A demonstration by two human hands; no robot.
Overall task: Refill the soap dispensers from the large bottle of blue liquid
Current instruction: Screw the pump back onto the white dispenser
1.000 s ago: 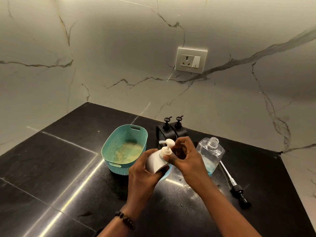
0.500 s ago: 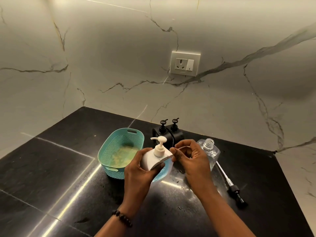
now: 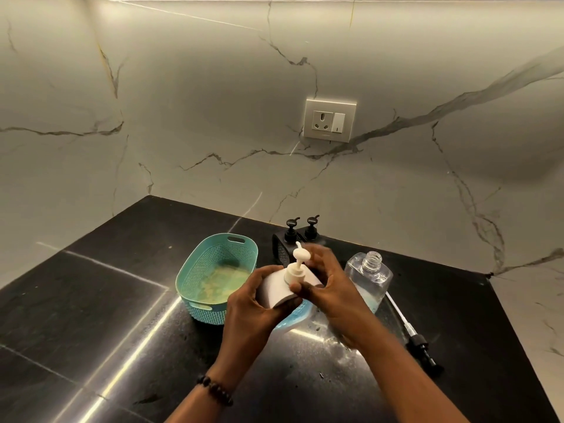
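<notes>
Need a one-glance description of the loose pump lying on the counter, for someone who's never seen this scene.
Start at the wall socket and drop to the black countertop. Right of the person's hands stands a clear uncapped bottle; the loose pump lies flat on the counter just beyond its right side. It is the only pump lying down: black head nearest the camera, thin pale tube pointing back toward the bottle.

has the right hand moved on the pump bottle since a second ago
Yes. The right hand has shifted left toward the teal basket, off the open clear bottle, and now pinches the white pump collar.
</notes>
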